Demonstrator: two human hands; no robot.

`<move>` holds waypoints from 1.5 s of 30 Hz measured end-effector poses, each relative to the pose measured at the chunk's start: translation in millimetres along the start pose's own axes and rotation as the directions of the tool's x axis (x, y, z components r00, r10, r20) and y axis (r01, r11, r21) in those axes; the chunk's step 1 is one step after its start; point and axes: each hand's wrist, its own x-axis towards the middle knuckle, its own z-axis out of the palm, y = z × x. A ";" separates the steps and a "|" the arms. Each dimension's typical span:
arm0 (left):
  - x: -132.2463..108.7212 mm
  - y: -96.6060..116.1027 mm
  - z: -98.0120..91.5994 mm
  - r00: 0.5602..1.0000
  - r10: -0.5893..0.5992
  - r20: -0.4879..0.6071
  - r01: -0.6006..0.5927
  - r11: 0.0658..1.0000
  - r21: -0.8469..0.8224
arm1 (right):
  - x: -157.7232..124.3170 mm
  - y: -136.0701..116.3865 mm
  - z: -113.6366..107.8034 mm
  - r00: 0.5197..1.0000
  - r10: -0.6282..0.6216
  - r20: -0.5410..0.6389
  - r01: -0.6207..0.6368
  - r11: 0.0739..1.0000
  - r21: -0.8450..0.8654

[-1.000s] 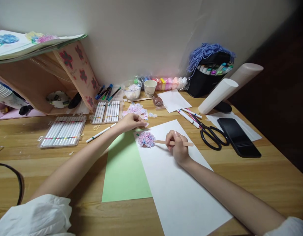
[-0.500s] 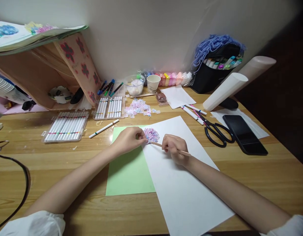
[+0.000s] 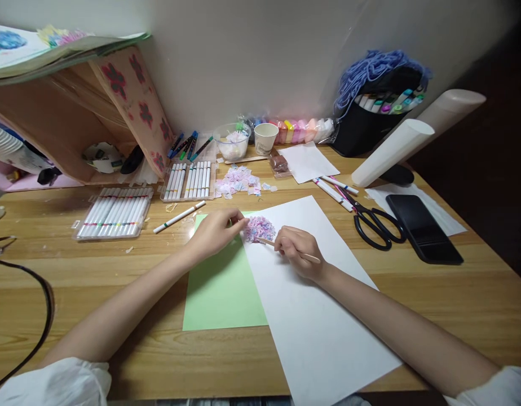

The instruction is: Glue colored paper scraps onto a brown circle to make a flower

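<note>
My right hand (image 3: 300,251) is closed around a thin wooden craft stick (image 3: 311,258). The stick's tip meets the lower edge of a round cluster of pink, lilac and blue paper scraps (image 3: 261,228), which lies near the top of a white sheet (image 3: 328,332). That sheet overlaps a light green sheet (image 3: 224,299). At the cluster's left edge is my left hand (image 3: 216,232), its thumb and fingertips drawn together over the border of both sheets. Whatever those fingertips may pinch is too small to make out.
Loose paper scraps (image 3: 239,181) lie beyond the sheets, near a clear bowl (image 3: 232,142) and paper cup (image 3: 266,138). Marker cases (image 3: 114,214) and a loose marker (image 3: 179,217) are at left. Black-handled scissors (image 3: 376,225) and a phone (image 3: 424,228) lie at right.
My left hand has drawn back up and left from the cluster's lower edge. The stick has shifted slightly left, its tip now against the scraps there.
</note>
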 end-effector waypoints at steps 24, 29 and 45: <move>-5.7 -34.4 4.5 0.956 -0.075 -0.282 0.061 0.996 -0.059 | 85.3 -9.5 15.5 0.870 0.488 0.069 -0.492 0.867 0.073; -7.2 -34.3 2.9 0.949 -0.082 -0.303 0.069 0.996 -0.053 | 59.5 -15.1 -1.5 0.863 0.500 -0.071 -0.472 0.848 0.243; 47.0 -20.9 -21.9 0.922 -0.283 -0.265 0.371 0.842 0.391 | 12.6 21.4 3.4 0.954 -0.206 -0.218 0.207 0.978 -0.017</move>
